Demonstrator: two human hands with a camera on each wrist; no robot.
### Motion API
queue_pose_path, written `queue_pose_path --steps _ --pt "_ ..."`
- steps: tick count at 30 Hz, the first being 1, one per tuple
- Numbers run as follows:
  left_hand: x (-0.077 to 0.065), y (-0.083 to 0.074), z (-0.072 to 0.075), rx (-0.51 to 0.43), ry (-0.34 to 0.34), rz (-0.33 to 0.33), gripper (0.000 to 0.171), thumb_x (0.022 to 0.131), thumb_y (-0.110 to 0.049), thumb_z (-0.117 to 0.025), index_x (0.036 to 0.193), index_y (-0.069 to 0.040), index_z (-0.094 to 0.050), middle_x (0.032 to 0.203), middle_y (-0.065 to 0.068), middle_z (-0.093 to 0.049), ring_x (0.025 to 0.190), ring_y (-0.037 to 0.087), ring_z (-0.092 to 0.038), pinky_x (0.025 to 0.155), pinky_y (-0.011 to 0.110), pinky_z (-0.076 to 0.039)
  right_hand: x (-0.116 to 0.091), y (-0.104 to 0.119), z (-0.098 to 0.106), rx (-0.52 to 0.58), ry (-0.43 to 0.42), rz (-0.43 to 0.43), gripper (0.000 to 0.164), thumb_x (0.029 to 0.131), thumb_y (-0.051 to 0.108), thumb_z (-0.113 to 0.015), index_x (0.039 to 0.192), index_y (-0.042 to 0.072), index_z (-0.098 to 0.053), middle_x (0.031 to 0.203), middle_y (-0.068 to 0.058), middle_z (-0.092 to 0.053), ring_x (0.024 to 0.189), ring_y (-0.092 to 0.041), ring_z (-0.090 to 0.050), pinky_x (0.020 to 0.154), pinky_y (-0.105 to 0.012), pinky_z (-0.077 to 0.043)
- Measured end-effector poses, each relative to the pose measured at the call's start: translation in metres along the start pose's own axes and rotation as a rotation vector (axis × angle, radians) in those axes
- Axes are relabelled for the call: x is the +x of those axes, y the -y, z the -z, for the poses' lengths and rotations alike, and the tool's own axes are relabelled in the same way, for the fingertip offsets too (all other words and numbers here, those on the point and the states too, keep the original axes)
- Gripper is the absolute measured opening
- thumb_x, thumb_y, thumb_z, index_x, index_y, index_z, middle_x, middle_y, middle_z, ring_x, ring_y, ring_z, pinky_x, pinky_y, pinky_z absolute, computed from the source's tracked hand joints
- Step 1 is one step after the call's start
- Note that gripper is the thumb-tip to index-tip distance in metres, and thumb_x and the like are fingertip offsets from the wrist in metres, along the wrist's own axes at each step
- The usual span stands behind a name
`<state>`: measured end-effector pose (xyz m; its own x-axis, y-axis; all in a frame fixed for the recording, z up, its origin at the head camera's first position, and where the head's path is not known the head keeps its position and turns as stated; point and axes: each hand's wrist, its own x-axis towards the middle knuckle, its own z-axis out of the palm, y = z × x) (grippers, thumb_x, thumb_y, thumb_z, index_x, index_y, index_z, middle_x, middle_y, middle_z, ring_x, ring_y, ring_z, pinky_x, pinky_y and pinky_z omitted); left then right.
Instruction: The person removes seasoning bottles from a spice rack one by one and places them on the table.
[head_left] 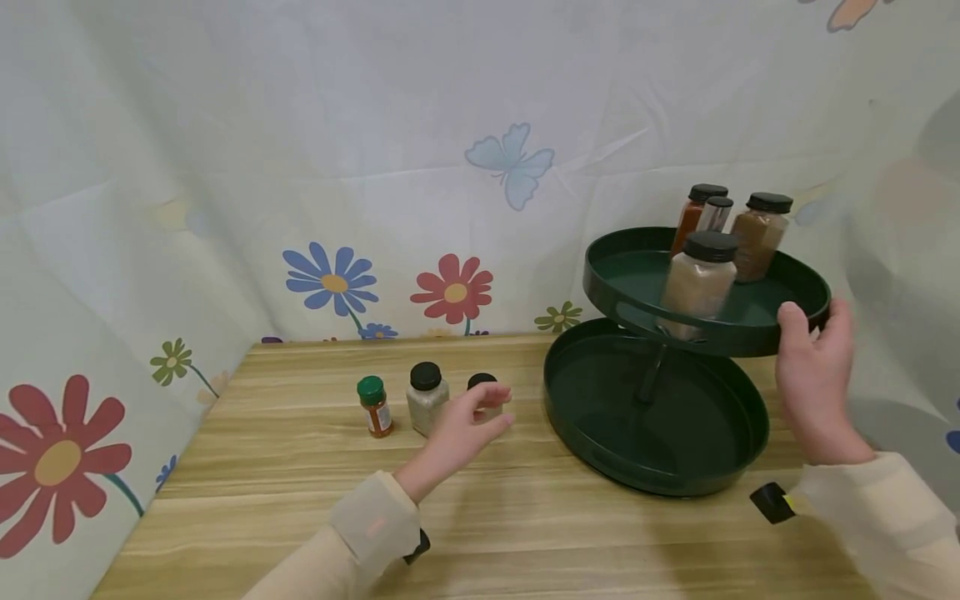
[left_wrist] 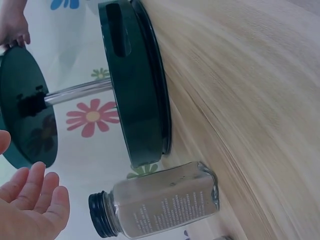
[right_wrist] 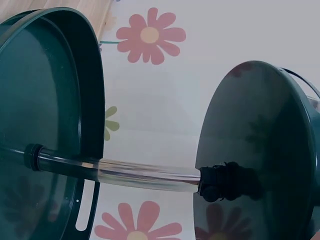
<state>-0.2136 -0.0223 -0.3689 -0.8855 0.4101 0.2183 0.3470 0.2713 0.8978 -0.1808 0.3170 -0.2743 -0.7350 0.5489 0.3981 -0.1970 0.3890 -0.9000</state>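
Note:
My right hand [head_left: 817, 375] grips the near right rim of a two-tier turntable rack's upper tray [head_left: 750, 342], thumb over the edge. Standing on that tray are a large jar of beige seasoning [head_left: 699, 287], a brown one [head_left: 756, 246], a red one [head_left: 688, 223] and a slim dark-capped shaker [head_left: 715, 217]. My left hand [head_left: 459, 427] hovers with relaxed fingers, holding nothing. It partly hides a black-lidded spice jar [head_left: 482, 381] in the head view; the left wrist view shows a gap between fingertips and jar [left_wrist: 160, 202].
Left of that jar stand another black-lidded jar [head_left: 424, 406] and a small green-capped bottle [head_left: 378, 418]. The rack's lower tray [head_left: 600, 454] sits on the wooden table [head_left: 262, 500], joined to the upper by a clear post [right_wrist: 145, 175]. A flowered curtain [head_left: 360, 167] hangs behind.

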Motion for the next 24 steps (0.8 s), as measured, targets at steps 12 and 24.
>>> queue_pose_path --steps 12,24 --pt "-0.002 0.003 0.001 0.009 -0.007 0.002 0.036 0.086 -0.027 -0.059 0.117 -0.009 -0.053 0.116 0.009 -0.057 0.109 0.025 -0.049 0.093 0.048 -0.040 -0.004 0.002 0.011 -0.034 0.074 -0.035 0.055 0.095 0.028 -0.030 0.143 0.012 -0.008 0.150 -0.008 -0.006 0.135 -0.013 -0.004 0.111 -0.034 -0.003" --pt "-0.003 0.001 0.002 0.040 -0.021 0.008 0.035 0.086 -0.027 -0.060 0.116 -0.010 -0.054 0.114 0.005 -0.059 0.108 0.022 -0.051 0.091 0.045 -0.042 0.028 -0.002 0.020 0.085 -0.006 -0.143 0.050 0.094 0.023 -0.033 0.141 0.013 -0.019 0.149 -0.002 -0.013 0.129 -0.006 -0.015 0.103 -0.015 -0.013"
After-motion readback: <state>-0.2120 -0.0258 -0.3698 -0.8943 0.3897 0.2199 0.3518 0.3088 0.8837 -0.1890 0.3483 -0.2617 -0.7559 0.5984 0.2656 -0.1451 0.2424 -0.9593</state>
